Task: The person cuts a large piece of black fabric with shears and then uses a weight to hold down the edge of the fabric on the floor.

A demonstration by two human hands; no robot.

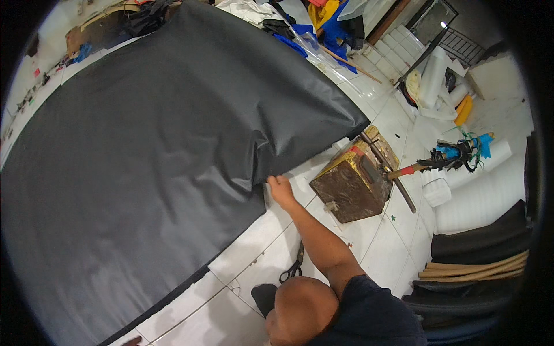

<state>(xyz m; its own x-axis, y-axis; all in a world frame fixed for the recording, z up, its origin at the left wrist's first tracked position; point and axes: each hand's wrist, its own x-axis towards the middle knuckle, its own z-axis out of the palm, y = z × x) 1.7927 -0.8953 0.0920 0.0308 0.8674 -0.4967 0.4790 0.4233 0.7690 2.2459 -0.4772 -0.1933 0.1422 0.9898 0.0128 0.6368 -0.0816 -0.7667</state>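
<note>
A large sheet of black leatherette covers most of the floor before me, with creases running up from its right edge. My right hand is closed on that edge, pinching the material near the folds. On the tiles by my bent knee lies a pair of dark-handled scissors, partly hidden by my arm. Only a small dark skin-toned bit shows at the lower left rim. Whether it belongs to my left hand or a foot, I cannot tell.
A brown, worn block-shaped weight with a metal bar and a wrapped stick stands right of the sheet. Rolls of dark material and white foam line the right side. Coloured scraps heap up at the back on white tiles.
</note>
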